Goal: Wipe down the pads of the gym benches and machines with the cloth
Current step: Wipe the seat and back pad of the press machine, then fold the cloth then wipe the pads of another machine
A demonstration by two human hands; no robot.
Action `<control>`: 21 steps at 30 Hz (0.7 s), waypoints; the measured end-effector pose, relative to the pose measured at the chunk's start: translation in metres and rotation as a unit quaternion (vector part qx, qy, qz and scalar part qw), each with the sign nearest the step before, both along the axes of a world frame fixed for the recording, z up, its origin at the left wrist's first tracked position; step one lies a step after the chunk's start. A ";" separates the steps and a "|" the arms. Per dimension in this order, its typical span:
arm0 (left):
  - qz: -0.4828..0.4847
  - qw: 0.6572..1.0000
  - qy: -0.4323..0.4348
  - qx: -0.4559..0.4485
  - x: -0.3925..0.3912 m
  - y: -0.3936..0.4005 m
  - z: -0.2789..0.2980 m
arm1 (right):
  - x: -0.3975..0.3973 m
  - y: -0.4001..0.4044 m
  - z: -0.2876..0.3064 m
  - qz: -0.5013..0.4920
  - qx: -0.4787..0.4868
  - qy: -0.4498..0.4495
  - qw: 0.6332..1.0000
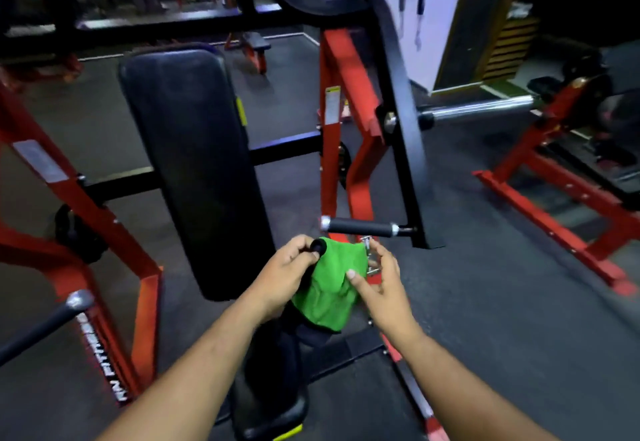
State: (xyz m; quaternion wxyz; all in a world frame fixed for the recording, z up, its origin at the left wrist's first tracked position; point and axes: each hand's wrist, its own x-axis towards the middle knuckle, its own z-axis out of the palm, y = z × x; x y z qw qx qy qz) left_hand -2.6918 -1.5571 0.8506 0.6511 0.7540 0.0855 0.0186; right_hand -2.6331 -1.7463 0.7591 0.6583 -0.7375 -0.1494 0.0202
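I stand on a dark gym floor (485,302) among red frames (332,101). A long black pad (194,163) rises before me. My left hand (287,274) pinches a black knob (318,246) beside the green cloth (329,291). My right hand (377,281) is relaxed, its thumb touching the cloth.

Left hand (284,276) grips black knob (318,246); right hand (377,283) touches green cloth (330,288).
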 end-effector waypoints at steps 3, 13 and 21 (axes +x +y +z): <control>-0.024 0.999 -0.018 -0.022 0.029 -0.073 0.003 | 0.022 -0.070 0.007 0.032 0.051 0.112 0.992; -0.054 0.977 -0.148 0.147 0.151 -0.232 -0.006 | 0.107 -0.263 0.041 -0.166 0.020 0.078 0.983; -0.185 0.981 -0.038 0.049 0.278 -0.341 -0.017 | 0.153 -0.329 0.043 -0.349 -0.195 -0.024 0.916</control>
